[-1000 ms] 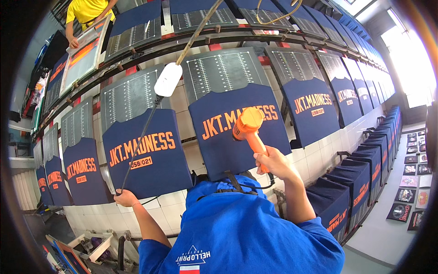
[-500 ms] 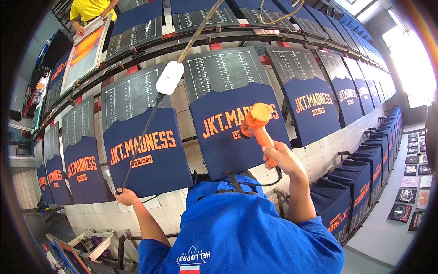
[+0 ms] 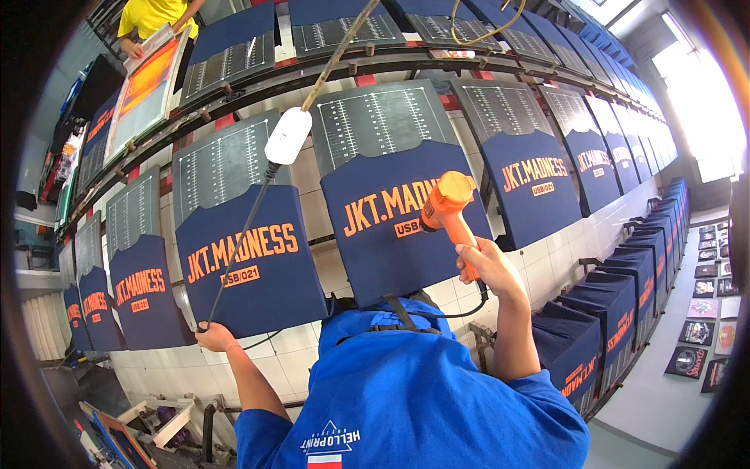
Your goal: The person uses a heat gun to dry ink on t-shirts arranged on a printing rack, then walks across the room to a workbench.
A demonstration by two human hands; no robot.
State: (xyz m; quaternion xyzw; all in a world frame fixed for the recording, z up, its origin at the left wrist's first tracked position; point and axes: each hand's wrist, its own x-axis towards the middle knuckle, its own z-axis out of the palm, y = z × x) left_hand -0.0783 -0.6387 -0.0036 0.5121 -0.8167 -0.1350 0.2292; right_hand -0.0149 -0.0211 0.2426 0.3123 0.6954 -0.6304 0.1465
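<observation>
My right hand (image 3: 488, 270) is wrapped round the handle of an orange hot-air gun (image 3: 455, 205). Its nozzle points left, above a navy shirt panel (image 3: 391, 262) with orange print, and covers part of the lettering. A black cord trails from the handle back towards my waist. At the lower left, my left hand (image 3: 216, 336) pinches a black cable (image 3: 251, 227) at the bottom corner of another navy printed panel (image 3: 301, 301). That cable runs up to a white extension socket (image 3: 288, 137) hanging from above.
Dark ruled boards (image 3: 379, 117) carry more navy panels along a metal rail (image 3: 344, 70). Draped navy panels (image 3: 566, 344) line the right side. A person in a yellow top (image 3: 152, 19) handles a framed screen (image 3: 148, 94) at the far left. A wooden crate (image 3: 168, 426) stands lower left.
The hot-air gun and my right hand have shifted slightly right, uncovering a little more of the print. My left hand still grips the cable in nearly the same place.
</observation>
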